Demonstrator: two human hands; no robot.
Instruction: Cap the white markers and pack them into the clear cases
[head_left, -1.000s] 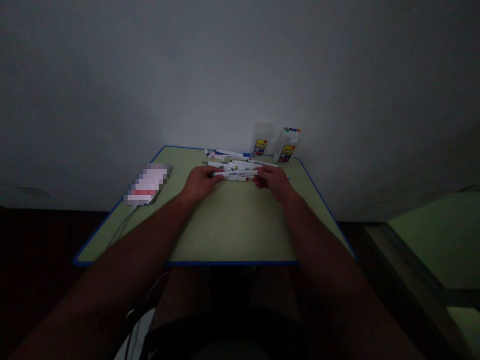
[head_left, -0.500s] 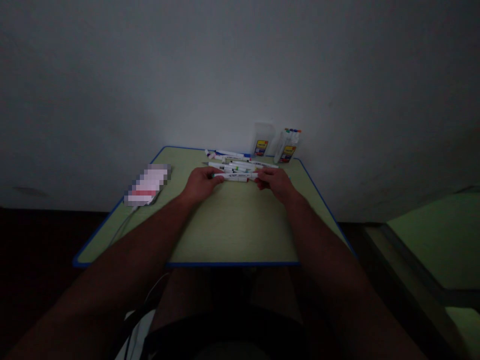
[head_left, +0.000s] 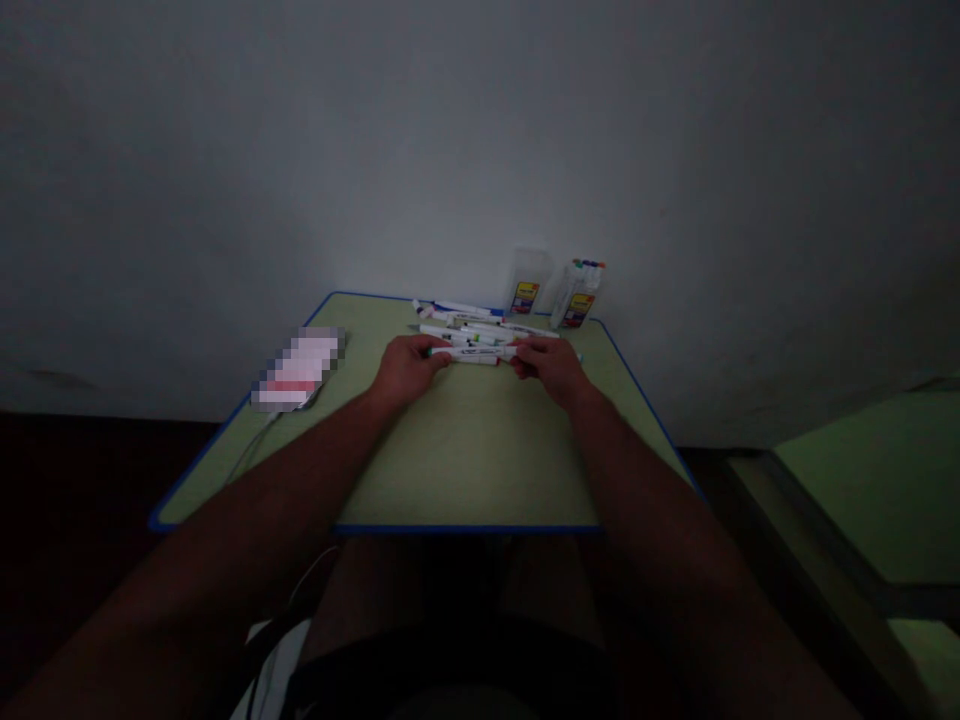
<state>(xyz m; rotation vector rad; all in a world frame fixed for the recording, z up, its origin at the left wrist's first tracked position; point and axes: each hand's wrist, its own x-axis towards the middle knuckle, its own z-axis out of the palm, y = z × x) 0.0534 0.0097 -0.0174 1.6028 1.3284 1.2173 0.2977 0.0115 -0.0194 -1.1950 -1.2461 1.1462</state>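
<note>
A white marker [head_left: 480,351] lies sideways between my two hands. My left hand [head_left: 409,370] pinches its left end, where a bit of green shows. At the other end, the fingers of my right hand [head_left: 551,368] are closed on the same marker. Just under it is another white marker [head_left: 480,361] with a red tip. Behind my hands, several white markers [head_left: 469,330] lie in a loose pile, some with blue, pink or green parts. My fingertips partly cover the ends of the held marker.
A clear plastic case [head_left: 529,280] stands at the back of the table [head_left: 472,460], against the wall. Right of it, a second case [head_left: 577,295] holds several upright markers. On the left lies a blurred-out phone [head_left: 300,365] with a white cable [head_left: 251,445].
Both hands keep their hold on the marker, and it stays in nearly the same place. The whole view has shifted very slightly.
</note>
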